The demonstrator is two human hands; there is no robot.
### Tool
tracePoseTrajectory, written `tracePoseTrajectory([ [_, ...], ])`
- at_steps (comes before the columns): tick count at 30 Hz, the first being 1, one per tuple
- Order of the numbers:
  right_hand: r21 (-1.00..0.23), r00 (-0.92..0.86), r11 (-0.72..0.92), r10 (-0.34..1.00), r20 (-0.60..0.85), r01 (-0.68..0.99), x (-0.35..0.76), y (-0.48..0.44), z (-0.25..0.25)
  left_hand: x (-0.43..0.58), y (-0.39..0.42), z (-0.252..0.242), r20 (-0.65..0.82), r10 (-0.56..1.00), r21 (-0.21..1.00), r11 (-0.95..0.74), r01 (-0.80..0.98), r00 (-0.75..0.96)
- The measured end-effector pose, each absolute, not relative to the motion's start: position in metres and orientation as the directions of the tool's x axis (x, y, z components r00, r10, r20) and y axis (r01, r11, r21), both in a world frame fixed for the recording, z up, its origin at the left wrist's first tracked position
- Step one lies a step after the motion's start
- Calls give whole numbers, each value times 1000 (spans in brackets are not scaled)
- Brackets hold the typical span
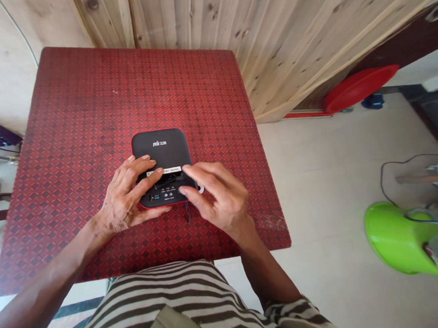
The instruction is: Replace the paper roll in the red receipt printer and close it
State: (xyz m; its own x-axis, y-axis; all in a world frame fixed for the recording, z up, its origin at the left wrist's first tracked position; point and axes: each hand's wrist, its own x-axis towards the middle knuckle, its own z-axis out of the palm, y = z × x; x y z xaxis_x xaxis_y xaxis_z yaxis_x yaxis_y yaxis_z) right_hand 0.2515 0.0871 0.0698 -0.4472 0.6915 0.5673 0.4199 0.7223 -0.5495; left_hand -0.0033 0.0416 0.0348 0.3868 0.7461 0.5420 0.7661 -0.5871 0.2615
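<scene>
A flat black electronic device [160, 155] with rounded corners and a red edge is near the middle of the table. Pale lettering marks its upper part, and a white label strip crosses its middle. Below the strip is a recess with a dark coiled cord [172, 178]; small sockets and print lie nearer me. My left hand [127, 192] grips the device from the left, fingers across its face and thumb along the near edge. At the right side, my right hand [217, 194] has its thumb and forefinger apart beside the recess, with nothing visible between them.
A red patterned table [133, 95] bears the device, its far edge by a wooden plank wall [202, 16]. On the floor to the right are a green plastic stool or tub [390, 235] and a cable. A red basin [363, 88] leans farther back.
</scene>
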Motion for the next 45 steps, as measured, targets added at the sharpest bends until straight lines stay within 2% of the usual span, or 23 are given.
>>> tracePoseTrajectory([
  [3,-678,-273,532,846,458,507,270,104,53,-1,32,31,548,775,325,-544,774,314],
  [5,-718,-230,437,899,374,541,279,117,32,3,22,27,586,784,360,-477,802,203],
  [7,-742,-261,394,919,297,543,283,126,10,7,10,23,623,774,359,-414,837,115],
  [10,-754,-302,357,928,219,551,280,132,-13,11,-2,13,668,740,326,-384,864,77],
  [16,-755,-296,323,938,179,570,274,131,-16,10,-3,2,684,727,315,-364,876,56],
  [25,-734,-285,326,940,187,595,274,131,-17,10,-1,5,656,755,418,-374,828,10],
  [34,-765,-278,340,936,217,547,276,130,-19,7,3,7,626,780,506,-378,775,-28],
  [38,-759,-259,372,927,272,534,278,127,1,8,0,5,619,785,496,-373,784,-18],
  [41,-702,-280,475,880,383,530,274,122,35,9,0,3,650,760,442,-394,806,15],
  [43,-616,-409,599,800,439,512,263,121,60,9,0,3,663,748,425,-405,809,26],
  [45,-494,-594,706,702,393,508,244,125,80,9,0,3,668,743,422,-411,809,29],
])
